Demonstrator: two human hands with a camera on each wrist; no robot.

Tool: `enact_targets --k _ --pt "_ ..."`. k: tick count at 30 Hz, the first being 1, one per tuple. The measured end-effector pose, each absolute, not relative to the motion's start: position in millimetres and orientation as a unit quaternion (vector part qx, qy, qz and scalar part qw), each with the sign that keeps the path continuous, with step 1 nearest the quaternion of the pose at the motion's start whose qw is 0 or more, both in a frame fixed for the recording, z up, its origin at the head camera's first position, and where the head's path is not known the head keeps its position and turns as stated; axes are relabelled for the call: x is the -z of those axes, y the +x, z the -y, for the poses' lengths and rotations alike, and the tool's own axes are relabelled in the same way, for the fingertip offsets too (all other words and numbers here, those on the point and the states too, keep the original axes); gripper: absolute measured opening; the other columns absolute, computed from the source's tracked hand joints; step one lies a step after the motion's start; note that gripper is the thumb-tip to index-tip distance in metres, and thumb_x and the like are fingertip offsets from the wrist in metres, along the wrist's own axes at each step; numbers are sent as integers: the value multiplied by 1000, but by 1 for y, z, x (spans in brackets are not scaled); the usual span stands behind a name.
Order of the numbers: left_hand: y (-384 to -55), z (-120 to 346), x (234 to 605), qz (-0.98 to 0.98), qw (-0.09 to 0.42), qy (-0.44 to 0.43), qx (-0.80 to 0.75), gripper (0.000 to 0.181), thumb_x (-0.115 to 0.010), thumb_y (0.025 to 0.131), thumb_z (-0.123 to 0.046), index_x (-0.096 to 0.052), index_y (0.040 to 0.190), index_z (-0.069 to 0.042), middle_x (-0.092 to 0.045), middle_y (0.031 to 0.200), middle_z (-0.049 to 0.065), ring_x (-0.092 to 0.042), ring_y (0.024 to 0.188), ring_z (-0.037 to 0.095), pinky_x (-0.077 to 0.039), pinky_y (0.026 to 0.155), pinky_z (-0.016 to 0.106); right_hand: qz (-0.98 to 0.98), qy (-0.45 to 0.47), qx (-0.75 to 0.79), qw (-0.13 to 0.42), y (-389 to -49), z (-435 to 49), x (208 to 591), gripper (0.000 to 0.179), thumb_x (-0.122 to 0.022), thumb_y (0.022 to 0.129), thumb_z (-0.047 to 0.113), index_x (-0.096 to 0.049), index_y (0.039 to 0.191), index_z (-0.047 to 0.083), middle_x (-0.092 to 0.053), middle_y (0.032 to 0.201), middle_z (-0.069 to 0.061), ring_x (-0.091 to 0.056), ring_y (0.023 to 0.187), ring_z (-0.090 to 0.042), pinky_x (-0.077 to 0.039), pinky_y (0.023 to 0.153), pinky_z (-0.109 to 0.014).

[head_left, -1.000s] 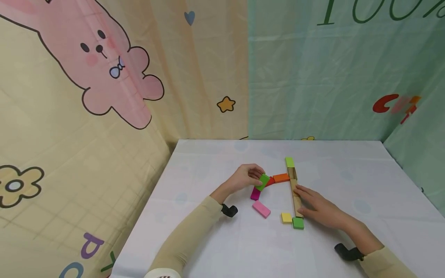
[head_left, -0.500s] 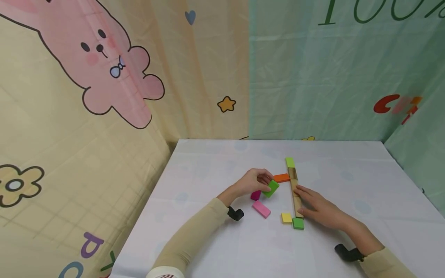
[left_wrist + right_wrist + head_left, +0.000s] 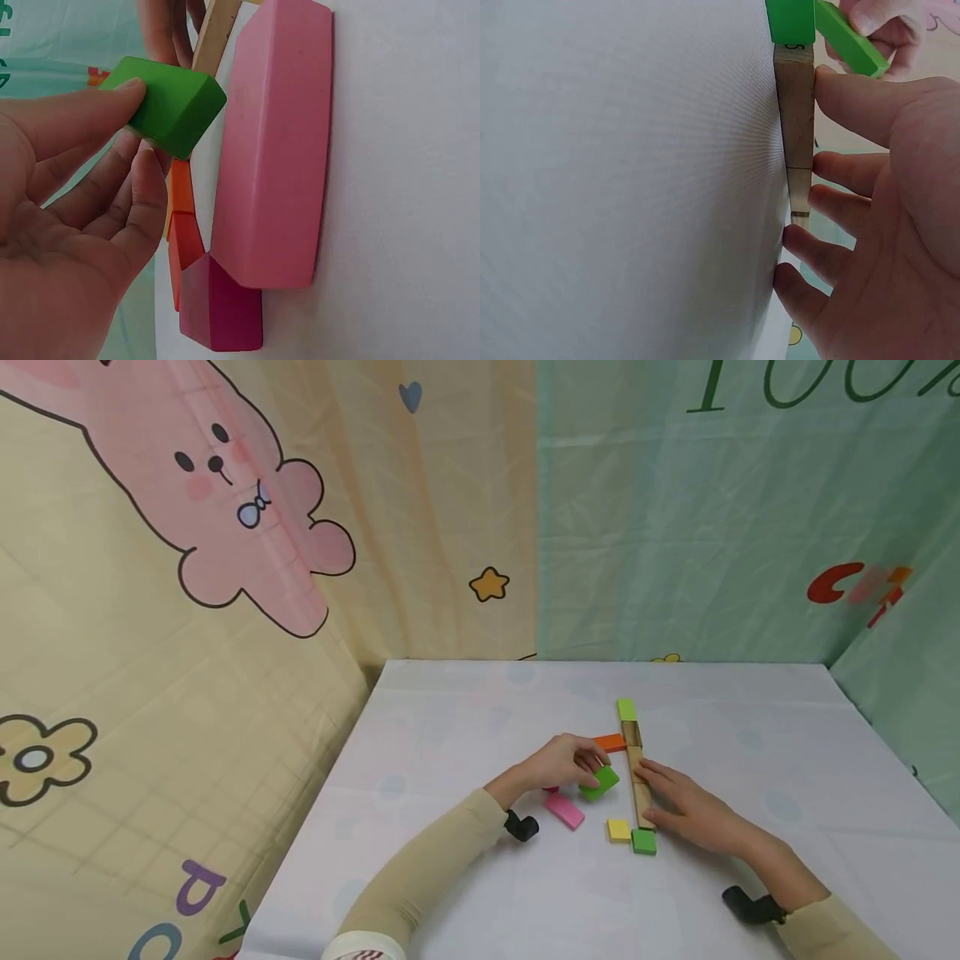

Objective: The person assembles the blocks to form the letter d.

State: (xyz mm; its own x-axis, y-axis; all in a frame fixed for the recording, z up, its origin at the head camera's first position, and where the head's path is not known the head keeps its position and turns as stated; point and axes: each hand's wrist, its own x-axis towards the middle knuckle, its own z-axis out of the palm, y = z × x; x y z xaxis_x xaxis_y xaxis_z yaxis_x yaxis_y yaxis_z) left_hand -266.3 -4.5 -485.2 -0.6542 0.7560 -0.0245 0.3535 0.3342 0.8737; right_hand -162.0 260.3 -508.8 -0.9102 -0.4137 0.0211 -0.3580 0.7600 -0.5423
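Observation:
My left hand [image 3: 562, 762] pinches a green block [image 3: 600, 783] between thumb and fingers, holding it tilted above the table just left of a row of plain wooden blocks [image 3: 642, 806]. Straight fingers of my right hand [image 3: 693, 810] rest along the right side of that row, thumb near its front end. A light green block [image 3: 626, 709] tops the row's far end, and another green block [image 3: 643, 842] sits at the near end. From the row's left side an orange block [image 3: 611, 742] runs leftward. In the left wrist view, red [image 3: 184, 251] and magenta [image 3: 217, 307] blocks continue from it.
A pink block [image 3: 564, 811] lies below my left hand, close to the magenta one. Left of the near green block is a yellow block [image 3: 618, 831]. Printed curtains [image 3: 450, 510] stand behind the white-covered table [image 3: 787, 735].
My left hand has moved right and toward the near side with the green block, now covering the red block and most of the magenta one in the head view. My right hand stays put.

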Motion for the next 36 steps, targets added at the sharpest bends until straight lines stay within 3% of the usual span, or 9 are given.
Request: enact_targets --k 8,15,36 --pt "-264 -4 487 -805 234 380 -391 29 -80 86 -6 -75 114 -11 -70 91 -11 -65 84 2 -53 76 18 -935 -213 281 43 -160 -261 505 76 -60 98 50 -36 156 8 -26 162 -16 -26 145 -45 -32 104 -69" --pt "-262 -9 485 -847 205 388 -298 25 -80 88 -14 -78 113 -15 -71 96 -17 -61 86 -6 -49 77 12 -935 -210 280 49 -163 -261 503 77 -59 98 52 -35 157 8 -26 162 -17 -26 145 -46 -32 105 -68" --pt "-252 -11 488 -831 240 404 -299 23 -79 88 -12 -78 111 -15 -69 91 -17 -61 82 -2 -50 74 13 -938 -199 280 50 -162 -260 506 76 -62 97 50 -37 156 9 -27 162 -16 -26 144 -46 -32 104 -70"
